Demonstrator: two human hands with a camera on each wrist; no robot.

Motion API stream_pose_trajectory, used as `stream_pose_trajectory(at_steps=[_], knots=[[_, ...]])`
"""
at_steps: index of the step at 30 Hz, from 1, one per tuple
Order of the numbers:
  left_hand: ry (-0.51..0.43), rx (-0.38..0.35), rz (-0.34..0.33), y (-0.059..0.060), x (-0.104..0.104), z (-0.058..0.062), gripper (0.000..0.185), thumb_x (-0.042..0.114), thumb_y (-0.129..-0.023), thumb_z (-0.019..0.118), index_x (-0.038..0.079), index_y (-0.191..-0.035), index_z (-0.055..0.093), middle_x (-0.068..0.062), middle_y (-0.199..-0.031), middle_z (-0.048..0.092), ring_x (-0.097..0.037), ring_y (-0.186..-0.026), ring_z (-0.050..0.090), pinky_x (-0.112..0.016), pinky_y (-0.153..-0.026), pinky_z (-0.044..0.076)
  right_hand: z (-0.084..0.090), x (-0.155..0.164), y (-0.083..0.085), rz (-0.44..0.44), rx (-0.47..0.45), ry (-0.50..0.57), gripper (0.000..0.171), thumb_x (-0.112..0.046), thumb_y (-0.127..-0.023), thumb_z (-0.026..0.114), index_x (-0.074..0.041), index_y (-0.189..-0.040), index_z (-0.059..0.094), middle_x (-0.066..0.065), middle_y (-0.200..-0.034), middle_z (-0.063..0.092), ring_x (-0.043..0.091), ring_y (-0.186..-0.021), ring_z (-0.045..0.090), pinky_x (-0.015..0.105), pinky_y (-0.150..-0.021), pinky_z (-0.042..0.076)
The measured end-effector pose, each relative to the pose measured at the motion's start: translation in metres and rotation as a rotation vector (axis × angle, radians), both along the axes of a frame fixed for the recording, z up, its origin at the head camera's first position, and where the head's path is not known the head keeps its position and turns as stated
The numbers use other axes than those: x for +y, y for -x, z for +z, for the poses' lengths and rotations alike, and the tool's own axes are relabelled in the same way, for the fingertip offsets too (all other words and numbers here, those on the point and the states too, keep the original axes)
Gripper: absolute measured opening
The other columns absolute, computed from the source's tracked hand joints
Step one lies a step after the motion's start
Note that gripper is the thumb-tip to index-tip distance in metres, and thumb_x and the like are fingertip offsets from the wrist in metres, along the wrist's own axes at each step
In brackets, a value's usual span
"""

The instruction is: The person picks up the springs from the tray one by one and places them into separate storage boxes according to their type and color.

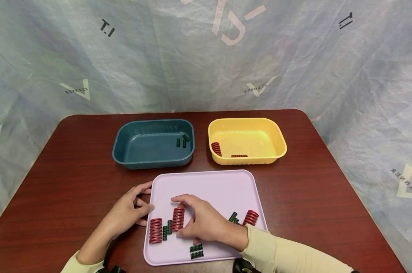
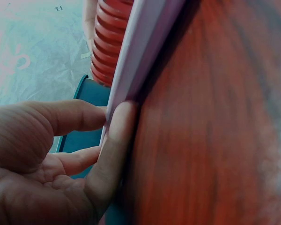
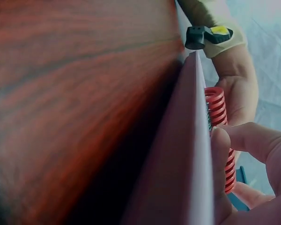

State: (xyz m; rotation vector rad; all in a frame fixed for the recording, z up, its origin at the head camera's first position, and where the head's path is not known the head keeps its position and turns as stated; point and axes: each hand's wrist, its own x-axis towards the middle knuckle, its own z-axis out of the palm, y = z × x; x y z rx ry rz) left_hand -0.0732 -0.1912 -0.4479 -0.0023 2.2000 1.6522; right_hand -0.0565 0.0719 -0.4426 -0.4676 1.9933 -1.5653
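Looks like I'm mid-sort: my right hand [image 1: 206, 222] pinches a red spring [image 1: 178, 219] near the left of the pink tray [image 1: 226, 182], left hand [image 1: 129, 210] fingers steadying its left edge. Next I'd lift it to the far yellow bin [image 1: 277, 136].

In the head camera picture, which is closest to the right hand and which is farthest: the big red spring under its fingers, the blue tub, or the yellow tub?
From the right hand:
1. Big red coil spring, on the lilac plastic tray, under its fingers.
2. Dark blue plastic tub, behind the tray, to the left.
3. Yellow plastic tub, behind the tray, to the right; only slightly farther.
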Motion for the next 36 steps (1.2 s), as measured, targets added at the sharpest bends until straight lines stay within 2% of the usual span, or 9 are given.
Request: stream_pose_trajectory(at_steps=[3, 7, 9, 12, 14, 19, 26, 32, 36], knots=[[-0.006, 0.003, -0.001, -0.001, 0.0, 0.0, 0.07, -0.004, -0.093, 0.069, 0.003, -0.155, 0.038, -0.023, -0.143, 0.042, -0.027, -0.091, 0.065, -0.043, -0.058, 0.063, 0.0, 0.001, 0.0, 0.01, -0.002, 0.004, 0.077, 0.007, -0.08, 0.084, -0.023, -0.145, 0.055, -0.002, -0.132, 0.059, 0.024, -0.053, 0.067, 0.038, -0.043, 0.058], [-0.007, 0.007, -0.001, -0.001, -0.001, -0.001, 0.07, -0.003, -0.093, 0.069, 0.003, -0.155, 0.038, -0.023, -0.143, 0.043, -0.026, -0.091, 0.065, -0.043, -0.058, 0.063, -0.001, 0.005, 0.003, 0.043, -0.026, 0.024, 0.074, 0.008, -0.083, 0.079, -0.016, -0.147, 0.052, 0.003, -0.093, 0.075, 0.022, -0.051, 0.067, 0.035, -0.046, 0.058], [-0.007, 0.007, -0.001, -0.001, -0.001, -0.001, 0.07, -0.003, -0.093, 0.07, 0.003, -0.155, 0.038, -0.023, -0.143, 0.043, -0.026, -0.09, 0.065, -0.043, -0.058, 0.063, -0.001, 0.007, 0.005, 0.056, -0.04, 0.032, 0.069, 0.008, -0.084, 0.078, -0.013, -0.145, 0.054, 0.002, -0.091, 0.073, 0.021, -0.051, 0.067, 0.033, -0.048, 0.059], [-0.009, 0.005, -0.002, -0.001, -0.001, -0.001, 0.07, -0.003, -0.093, 0.07, 0.003, -0.155, 0.038, -0.023, -0.143, 0.042, -0.026, -0.09, 0.065, -0.043, -0.058, 0.063, 0.0, 0.011, 0.007, 0.061, -0.061, 0.04, 0.061, 0.009, -0.086, 0.075, -0.009, -0.141, 0.058, 0.002, -0.112, 0.065, 0.021, -0.055, 0.068, 0.032, -0.053, 0.06], [-0.009, 0.003, 0.0, -0.001, -0.001, -0.001, 0.07, -0.003, -0.093, 0.07, 0.003, -0.155, 0.038, -0.023, -0.143, 0.042, -0.026, -0.09, 0.065, -0.043, -0.058, 0.063, 0.001, 0.013, 0.009, 0.057, -0.081, 0.046, 0.057, 0.01, -0.086, 0.075, -0.008, -0.137, 0.06, 0.004, -0.114, 0.065, 0.022, -0.056, 0.069, 0.033, -0.054, 0.061], [-0.012, 0.008, 0.001, -0.001, -0.002, -0.001, 0.071, -0.003, -0.092, 0.07, 0.003, -0.155, 0.038, -0.023, -0.143, 0.043, -0.026, -0.089, 0.065, -0.043, -0.058, 0.063, 0.006, 0.021, 0.012, 0.058, -0.132, 0.075, 0.056, 0.013, -0.087, 0.073, -0.011, -0.136, 0.061, 0.022, -0.081, 0.073, 0.021, -0.057, 0.069, 0.035, -0.056, 0.061], [-0.026, 0.014, -0.002, -0.002, -0.002, -0.001, 0.071, -0.004, -0.092, 0.07, 0.003, -0.155, 0.038, -0.024, -0.143, 0.042, -0.026, -0.089, 0.066, -0.043, -0.058, 0.063, 0.018, 0.037, 0.02, 0.036, -0.172, 0.142, 0.06, 0.014, -0.087, 0.072, -0.011, -0.14, 0.059, 0.017, -0.127, 0.055, 0.024, -0.066, 0.068, 0.044, -0.06, 0.063], [-0.03, 0.015, -0.002, -0.002, -0.002, -0.001, 0.071, -0.004, -0.092, 0.07, 0.003, -0.155, 0.038, -0.024, -0.143, 0.042, -0.026, -0.089, 0.066, -0.043, -0.058, 0.063, 0.027, 0.059, 0.032, -0.002, -0.177, 0.192, 0.065, 0.014, -0.088, 0.069, -0.008, -0.147, 0.051, 0.022, -0.116, 0.059, 0.031, -0.08, 0.07, 0.039, -0.059, 0.063], [-0.027, 0.012, -0.003, -0.002, -0.002, 0.0, 0.071, -0.004, -0.093, 0.07, 0.003, -0.156, 0.038, -0.023, -0.144, 0.043, -0.026, -0.089, 0.066, -0.043, -0.058, 0.063, 0.034, 0.076, 0.043, 0.015, -0.163, 0.215, 0.065, 0.013, -0.091, 0.061, -0.011, -0.149, 0.046, 0.028, -0.121, 0.062, 0.039, -0.093, 0.07, 0.035, -0.06, 0.062]])
